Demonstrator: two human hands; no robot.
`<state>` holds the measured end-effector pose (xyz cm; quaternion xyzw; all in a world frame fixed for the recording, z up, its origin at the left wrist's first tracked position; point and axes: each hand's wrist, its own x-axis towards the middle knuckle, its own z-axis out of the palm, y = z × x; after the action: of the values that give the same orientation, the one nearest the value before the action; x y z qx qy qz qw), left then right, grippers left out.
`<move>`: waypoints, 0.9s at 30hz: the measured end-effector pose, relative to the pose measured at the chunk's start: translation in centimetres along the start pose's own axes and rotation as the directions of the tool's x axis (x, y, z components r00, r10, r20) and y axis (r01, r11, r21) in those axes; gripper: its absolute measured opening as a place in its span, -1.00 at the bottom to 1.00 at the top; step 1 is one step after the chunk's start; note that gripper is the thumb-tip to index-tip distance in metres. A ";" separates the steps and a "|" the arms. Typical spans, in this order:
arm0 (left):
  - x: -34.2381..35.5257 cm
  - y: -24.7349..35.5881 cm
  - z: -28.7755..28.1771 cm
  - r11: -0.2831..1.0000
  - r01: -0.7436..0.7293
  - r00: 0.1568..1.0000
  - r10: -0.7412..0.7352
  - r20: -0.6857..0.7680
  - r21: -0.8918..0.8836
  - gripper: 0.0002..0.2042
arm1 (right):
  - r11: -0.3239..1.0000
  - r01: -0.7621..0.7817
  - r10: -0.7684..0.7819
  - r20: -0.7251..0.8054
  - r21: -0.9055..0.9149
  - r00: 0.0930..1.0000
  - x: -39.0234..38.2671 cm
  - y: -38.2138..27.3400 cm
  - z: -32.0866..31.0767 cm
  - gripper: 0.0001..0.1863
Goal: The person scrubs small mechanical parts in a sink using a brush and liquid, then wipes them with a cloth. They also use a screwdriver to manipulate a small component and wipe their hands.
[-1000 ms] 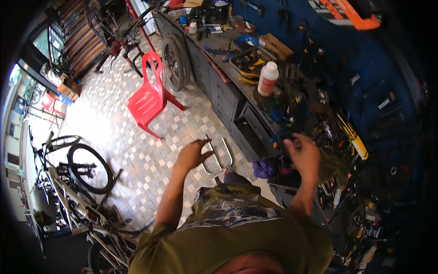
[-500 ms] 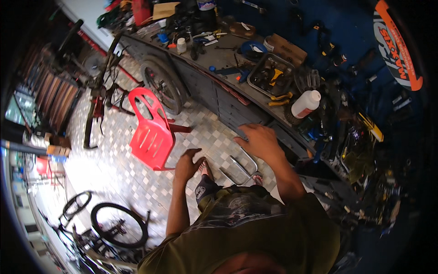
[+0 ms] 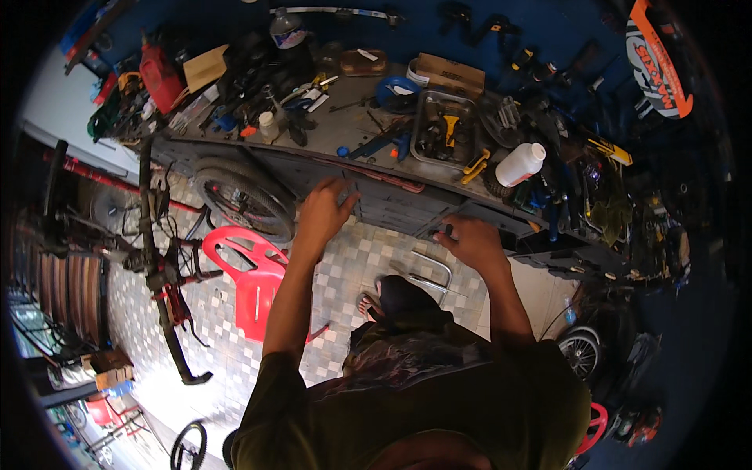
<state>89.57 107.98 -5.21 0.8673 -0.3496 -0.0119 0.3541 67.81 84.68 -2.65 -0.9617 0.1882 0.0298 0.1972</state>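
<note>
My left hand hangs in the air before the workbench front, fingers loosely spread, nothing in it. Lower and to the right, my right hand has its fingers bent, with a dark gap between thumb and forefinger; I see no object in it. Beyond the hands, on the bench, a metal tray holds dark parts and a yellow-handled tool. A yellow tool and a white bottle sit by the bench edge, nearest my right hand. Neither hand touches the bench.
A red plastic chair stands left of my left forearm, partly hidden by it. Behind it, a bicycle wheel leans on the bench. Handlebars of a bicycle rise at left. A metal tube frame lies on the tiled floor.
The view has turned right and moved nearer the bench. My left hand has risen and reaches forward toward the bench; the fingers of my right hand have curled more.
</note>
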 end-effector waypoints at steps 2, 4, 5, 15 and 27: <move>3.5 -0.2 1.1 0.995 -0.061 0.998 0.062 0.011 -0.078 -0.74 | 0.995 -0.095 0.094 0.034 0.023 0.995 0.4 0.0 0.0 -0.52; 6.1 -0.6 2.0 0.989 -0.072 0.997 0.074 0.015 -0.131 -0.76 | 0.989 -0.145 0.144 0.074 0.006 0.987 1.2 -0.1 0.6 -0.51; 7.5 -0.7 2.4 0.988 -0.059 0.998 0.061 0.016 -0.142 -0.78 | 0.986 -0.165 0.165 0.090 -0.005 0.982 1.9 0.1 1.1 -0.50; 20.2 -7.2 7.7 0.950 0.111 0.811 -0.257 0.526 0.293 -0.70 | 0.985 -0.011 0.011 0.001 0.170 1.000 14.6 -1.1 0.2 -0.62; 19.7 -6.9 14.7 0.908 -0.184 0.906 0.008 0.423 0.376 -0.56 | 0.998 0.060 -0.062 -0.244 -0.015 0.968 26.7 0.7 6.6 -0.77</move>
<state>104.66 90.46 -16.08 0.8809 -0.4541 -0.1037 0.0838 92.38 77.33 -12.50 -0.9641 0.1815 -0.0942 0.1696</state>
